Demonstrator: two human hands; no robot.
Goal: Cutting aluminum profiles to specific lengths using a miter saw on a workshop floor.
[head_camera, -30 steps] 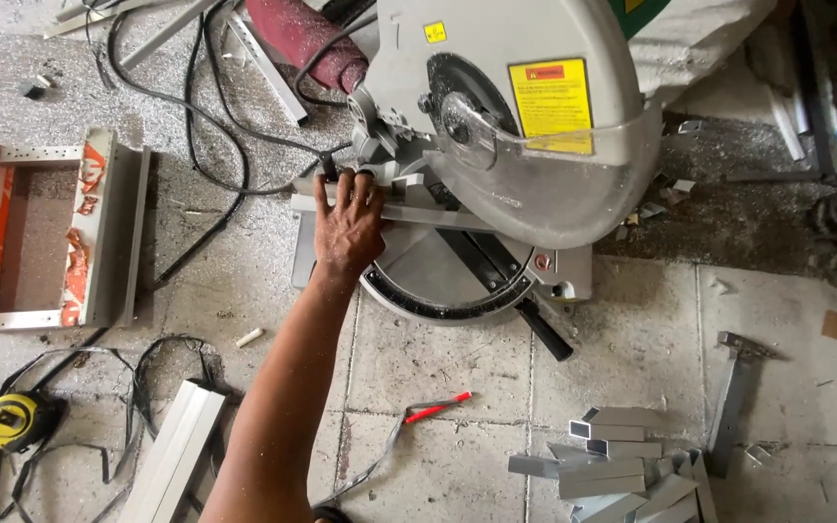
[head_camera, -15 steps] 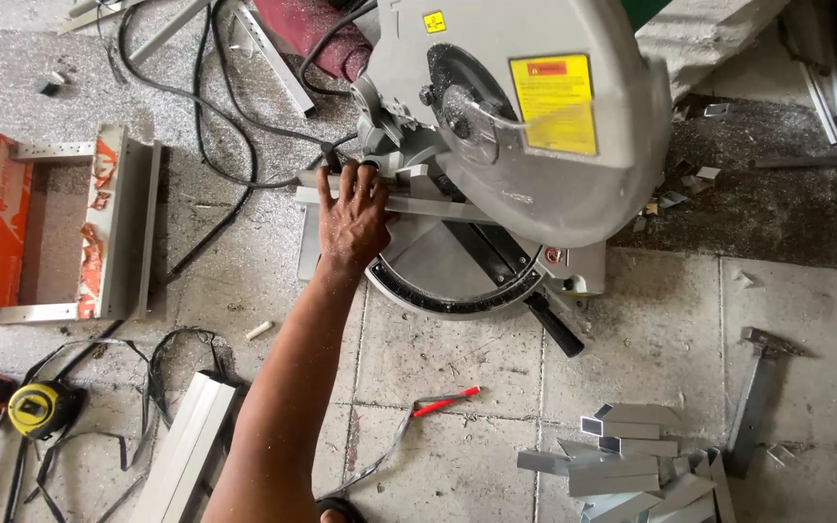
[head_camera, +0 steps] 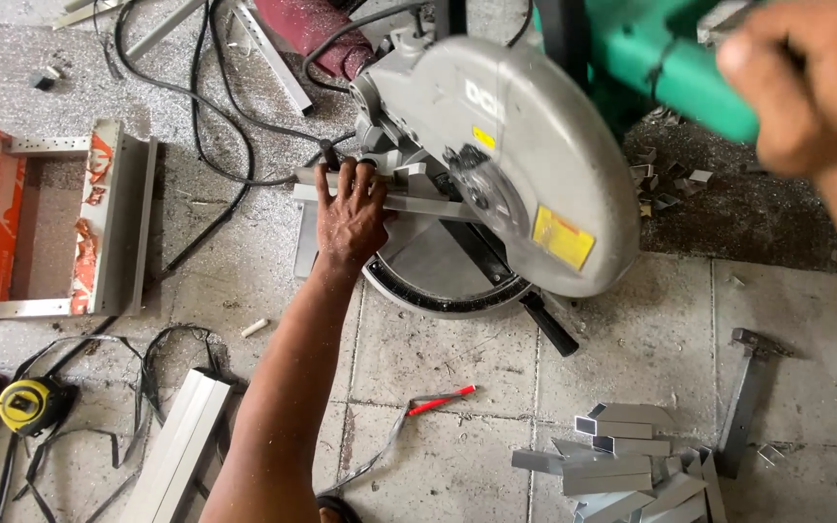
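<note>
- My left hand [head_camera: 349, 215] lies flat on the aluminium bar [head_camera: 418, 203], fingers spread over it, pinning it against the fence of the miter saw [head_camera: 496, 174].
- The bar sits on the saw table; its long axis runs left to right across the view, tilted slightly down to the right, disappearing under the blade guard.
- My right hand [head_camera: 806, 77], blurred, is wrapped round the green saw handle [head_camera: 670, 68] at upper right.
- Cut aluminium offcuts [head_camera: 622, 455] lie on the tiled floor, well apart.
</note>
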